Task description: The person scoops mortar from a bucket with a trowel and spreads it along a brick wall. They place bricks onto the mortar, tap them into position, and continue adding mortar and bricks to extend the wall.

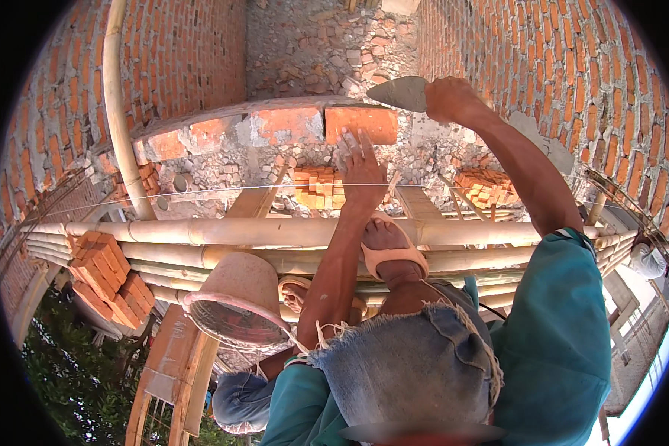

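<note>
My left hand (360,167) reaches forward, its fingers stretched out and resting on the near face of an orange brick (372,124). This brick sits at the right end of a course of mortared bricks (284,126) on top of a low wall. In my right hand (451,99), beyond and to the right of that brick, the handle of a pointed trowel (400,93) is gripped. Grey mortar coats the trowel's blade, which points left over the far side of the brick. A thin string (253,190) runs across under my left wrist or forearm; which one I cannot tell.
Bamboo poles (275,232) form the scaffold under my sandalled feet. A mortar-stained bucket (239,282) and a brick stack (104,271) stand at left. More brick piles (320,187) lie below. Brick walls (543,67) rise on both sides; an upright bamboo pole (115,97) stands left.
</note>
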Available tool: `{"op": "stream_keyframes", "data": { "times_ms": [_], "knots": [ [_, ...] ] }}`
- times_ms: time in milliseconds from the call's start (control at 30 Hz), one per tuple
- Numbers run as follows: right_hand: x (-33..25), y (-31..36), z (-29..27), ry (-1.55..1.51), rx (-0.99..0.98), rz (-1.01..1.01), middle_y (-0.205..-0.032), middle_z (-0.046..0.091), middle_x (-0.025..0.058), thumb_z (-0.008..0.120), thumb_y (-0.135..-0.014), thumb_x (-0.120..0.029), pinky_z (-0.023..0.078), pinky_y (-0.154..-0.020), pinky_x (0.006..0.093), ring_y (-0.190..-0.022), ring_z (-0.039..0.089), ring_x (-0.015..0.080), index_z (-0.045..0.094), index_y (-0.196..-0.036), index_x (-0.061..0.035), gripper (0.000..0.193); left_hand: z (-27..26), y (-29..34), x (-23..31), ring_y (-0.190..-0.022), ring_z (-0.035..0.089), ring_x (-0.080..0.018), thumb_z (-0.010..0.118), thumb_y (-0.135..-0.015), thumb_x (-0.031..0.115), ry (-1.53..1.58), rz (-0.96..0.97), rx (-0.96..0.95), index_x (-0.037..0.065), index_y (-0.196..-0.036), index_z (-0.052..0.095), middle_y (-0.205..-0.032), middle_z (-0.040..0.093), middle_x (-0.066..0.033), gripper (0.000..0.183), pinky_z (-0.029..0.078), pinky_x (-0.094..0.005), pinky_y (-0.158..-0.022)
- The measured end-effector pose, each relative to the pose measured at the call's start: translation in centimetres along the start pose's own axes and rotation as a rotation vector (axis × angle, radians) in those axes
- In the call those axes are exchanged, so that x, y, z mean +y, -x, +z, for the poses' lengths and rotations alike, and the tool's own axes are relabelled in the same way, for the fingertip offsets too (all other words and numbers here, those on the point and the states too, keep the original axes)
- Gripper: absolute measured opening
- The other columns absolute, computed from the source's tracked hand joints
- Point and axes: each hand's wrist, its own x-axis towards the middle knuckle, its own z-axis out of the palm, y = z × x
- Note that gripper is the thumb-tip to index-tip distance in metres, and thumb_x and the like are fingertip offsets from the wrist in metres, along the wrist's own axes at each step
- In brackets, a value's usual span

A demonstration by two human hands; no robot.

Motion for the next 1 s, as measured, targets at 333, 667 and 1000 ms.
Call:
{"op": "stream_keyframes", "data": {
  "times_ms": [333, 667, 1000],
  "knots": [
    [-1.6, -0.6, -2.2, -0.015, -0.048, -0.060, -0.106, 0.077, 0.0190, 0.061, -0.083, -0.013, 0.059, -0.086, 0.0458, -0.101, 0.075, 0.0355, 0.077, -0.102, -0.0016, 0.027, 0.5, 0.0, -0.2, -0.153, -0.001, -0.0608, 0.066, -0.095, 0.038, -0.085, -0.021, 0.000, -0.002, -0.164, 0.008, -0.166, -0.004, -0.0404, 0.098, 0.013, -0.0773, -0.116],
    [-3.9, -1.4, -4.5, -0.092, -0.001, -0.184, -0.100, 0.075, 0.0242, 0.061, -0.084, -0.019, 0.058, -0.085, 0.0508, -0.098, 0.073, 0.0400, 0.074, -0.099, 0.0031, 0.029, 0.7, 0.0, 0.0, -0.155, 0.001, -0.0581, 0.070, -0.092, 0.034, -0.081, -0.036, 0.026, -0.002, -0.164, 0.007, -0.167, -0.002, -0.0383, 0.102, 0.008, -0.0766, -0.117],
    [-2.0, -4.6, -4.6, -0.251, -0.004, -0.314, -0.095, 0.073, 0.0204, 0.063, -0.090, -0.032, 0.056, -0.083, 0.0486, -0.092, 0.071, 0.0394, 0.073, -0.102, 0.0000, 0.035, 0.5, 0.2, -0.2, -0.156, 0.007, -0.0551, 0.071, -0.091, 0.039, -0.141, -0.052, 0.011, -0.001, -0.164, 0.012, -0.168, 0.006, -0.0362, 0.102, 0.009, -0.0773, -0.116]
  ]
}}
